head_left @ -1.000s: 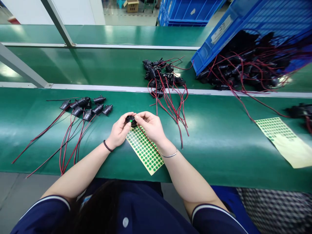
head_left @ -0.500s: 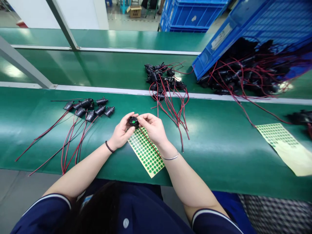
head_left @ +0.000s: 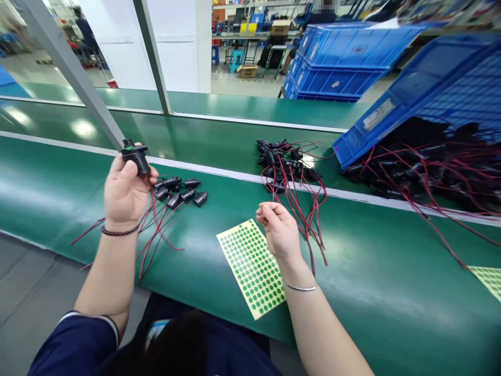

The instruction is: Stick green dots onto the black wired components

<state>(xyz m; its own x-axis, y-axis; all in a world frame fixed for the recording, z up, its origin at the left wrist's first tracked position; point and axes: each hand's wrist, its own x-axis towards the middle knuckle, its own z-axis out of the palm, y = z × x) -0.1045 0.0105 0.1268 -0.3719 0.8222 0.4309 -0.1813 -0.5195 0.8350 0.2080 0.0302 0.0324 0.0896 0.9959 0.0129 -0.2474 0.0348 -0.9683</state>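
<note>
The left hand (head_left: 124, 201), fingers curled closed on a black part (head_left: 136, 157) with a green dot (head_left: 128, 149), holds it above the bench (head_left: 352, 303). Right of it lies a group of wired parts (head_left: 174, 201), then a dotted sheet (head_left: 250, 266). The right hand (head_left: 281, 230) is beside the sheet, thumb and fingertips pinched together, on what, if anything, I cannot tell. Behind it is a larger cluster (head_left: 270, 156), and farther right a tilted crate (head_left: 395, 99) with more

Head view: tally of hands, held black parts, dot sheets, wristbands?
Hands: 2 (left hand, right hand)
Held black part: 1
Dot sheets: 2 (centre sheet, cropped right-edge sheet)
Wristbands: 2 (dark band, silver band)
Total: 7
</note>
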